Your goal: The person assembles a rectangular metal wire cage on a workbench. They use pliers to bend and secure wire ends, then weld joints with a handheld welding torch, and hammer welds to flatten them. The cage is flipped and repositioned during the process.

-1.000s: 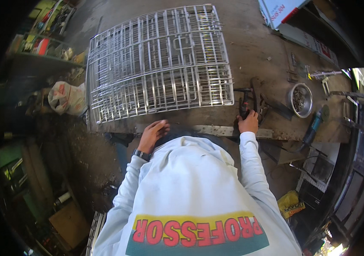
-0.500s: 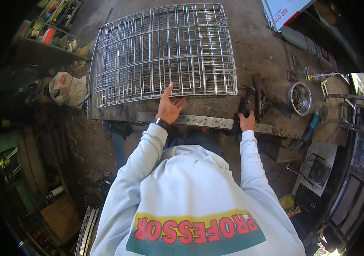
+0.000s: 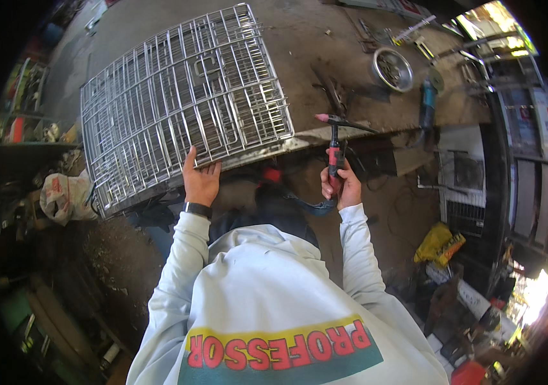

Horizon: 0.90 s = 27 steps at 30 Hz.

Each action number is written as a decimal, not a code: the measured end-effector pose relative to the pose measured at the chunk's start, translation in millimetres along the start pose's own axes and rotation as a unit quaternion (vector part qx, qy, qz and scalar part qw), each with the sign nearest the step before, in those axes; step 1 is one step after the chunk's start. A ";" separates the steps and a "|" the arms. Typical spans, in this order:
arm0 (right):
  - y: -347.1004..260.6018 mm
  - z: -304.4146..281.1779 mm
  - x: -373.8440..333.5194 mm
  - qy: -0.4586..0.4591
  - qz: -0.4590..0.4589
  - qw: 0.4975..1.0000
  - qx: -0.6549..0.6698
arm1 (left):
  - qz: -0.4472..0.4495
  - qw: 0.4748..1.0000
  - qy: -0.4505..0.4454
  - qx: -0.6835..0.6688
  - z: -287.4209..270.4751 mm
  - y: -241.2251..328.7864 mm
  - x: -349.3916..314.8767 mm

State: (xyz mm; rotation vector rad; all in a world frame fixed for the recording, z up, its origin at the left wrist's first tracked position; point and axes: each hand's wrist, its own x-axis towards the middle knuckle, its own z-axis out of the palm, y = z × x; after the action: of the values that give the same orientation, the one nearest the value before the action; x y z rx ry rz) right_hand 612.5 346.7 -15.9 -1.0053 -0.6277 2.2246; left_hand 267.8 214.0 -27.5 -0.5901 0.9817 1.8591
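Note:
A stack of silver wire racks (image 3: 158, 96) lies on the workbench, its near edge out to the bench's front edge. My left hand (image 3: 202, 186) is at that near edge, thumb raised against the wires and fingers apart from it; it appears to touch the rack without gripping it. My right hand (image 3: 349, 187) is closed round the red and black handle of a TIG welding torch (image 3: 334, 138). The torch has a pink nozzle pointing left and a long black cap pointing right. It is held up in front of the bench edge.
On the bench (image 3: 299, 58) stand a metal bowl (image 3: 392, 69) of small pieces and a teal angle grinder (image 3: 427, 106). Dark metal tools (image 3: 331, 90) lie behind the torch. A white bag (image 3: 65, 196) sits at the left, and a yellow bag (image 3: 439, 244) lies low at the right.
My right hand has lifted the torch off the bench edge and brought it into plain sight. The rack stack sits nearer the bench's front edge, my left hand still beside it. The view has turned.

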 end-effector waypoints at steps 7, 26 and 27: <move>38.3 30.1 -78.5 0.011 -0.057 0.997 -0.040 | -0.023 0.998 -0.047 0.041 -55.7 -11.8 -36.3; 22.8 58.0 -130.1 0.047 -0.096 0.982 -0.158 | -0.035 0.940 -0.107 0.322 -89.0 4.1 -55.4; 27.1 59.5 -132.6 0.039 -0.071 0.983 -0.165 | -0.036 0.916 -0.137 0.376 -92.0 1.1 -69.6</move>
State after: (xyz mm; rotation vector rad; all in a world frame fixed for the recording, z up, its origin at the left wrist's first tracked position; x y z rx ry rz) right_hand 626.5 225.8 68.1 -1.1627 -1.0236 1.9851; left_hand 298.3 102.8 -28.3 0.0999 1.3418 1.2968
